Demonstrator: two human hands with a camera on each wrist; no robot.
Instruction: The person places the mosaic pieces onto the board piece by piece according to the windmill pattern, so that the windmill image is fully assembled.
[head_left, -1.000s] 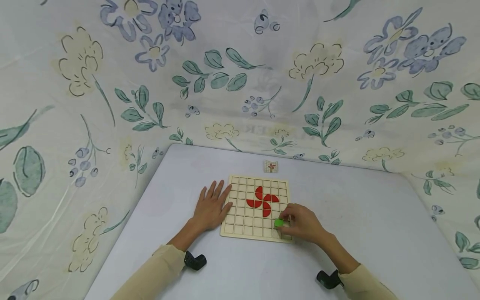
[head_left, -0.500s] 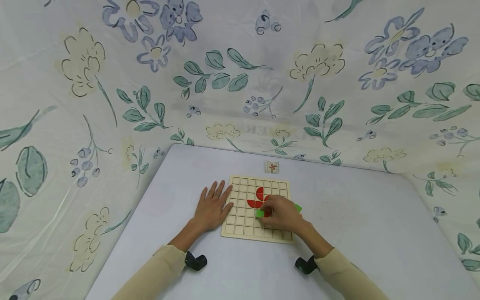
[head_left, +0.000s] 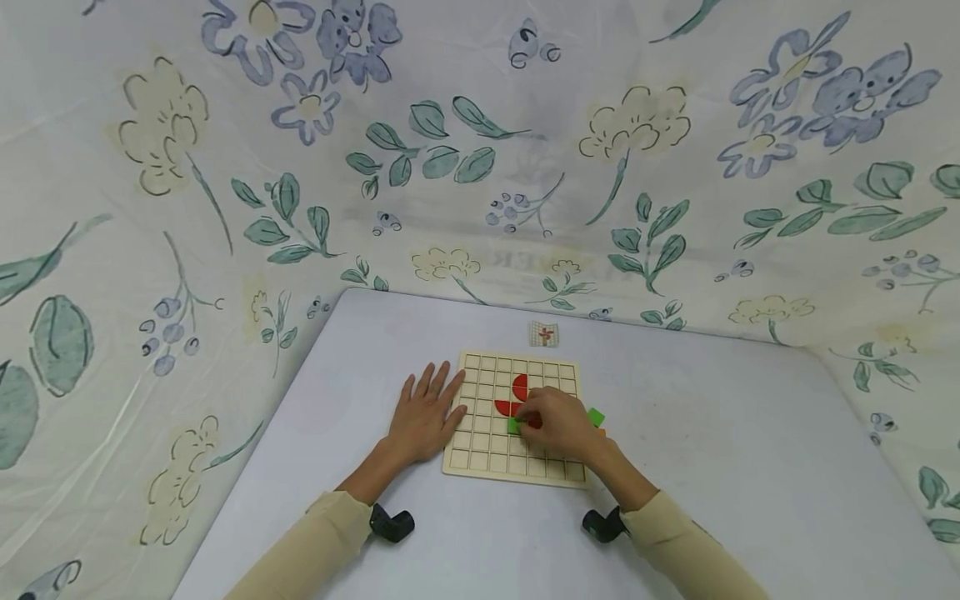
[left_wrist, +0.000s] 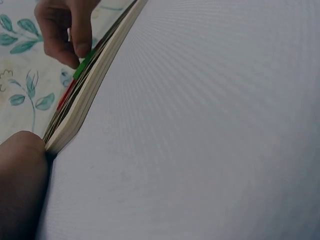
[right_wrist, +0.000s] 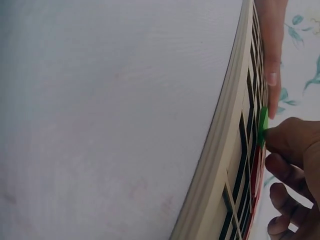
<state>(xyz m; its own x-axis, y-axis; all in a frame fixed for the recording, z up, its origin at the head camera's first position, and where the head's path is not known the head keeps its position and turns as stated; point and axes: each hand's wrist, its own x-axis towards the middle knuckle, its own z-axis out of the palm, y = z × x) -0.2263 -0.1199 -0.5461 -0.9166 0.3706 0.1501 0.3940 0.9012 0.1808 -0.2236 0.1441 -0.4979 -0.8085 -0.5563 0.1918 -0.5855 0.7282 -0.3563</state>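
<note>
A wooden grid board [head_left: 480, 463] lies on the table with red quarter-round pieces [head_left: 521, 386] set near its middle, partly covered by my right hand. With thumb and fingertips, my right hand [head_left: 557, 423] pinches a small green square tile [head_left: 513, 426] at a cell beside the red pieces. In the right wrist view the thumb is at the edge of the green tile [right_wrist: 262, 122], which sits low against the grid. My left hand [head_left: 422, 418] lies flat and spread along the board's left edge, its thumb and fingertips at the rim.
Another green square [head_left: 596, 416] and a bit of an orange piece [head_left: 602, 432] show beside the board's right edge, next to my right wrist. A small pattern card [head_left: 543, 334] lies behind the board on the white table [head_left: 720, 450]. Floral cloth [head_left: 465, 200] surrounds the table.
My right hand has carried the green tile leftward from the board's lower right to a cell by the red pieces, uncovering another green square and an orange bit. The left hand stays put.
</note>
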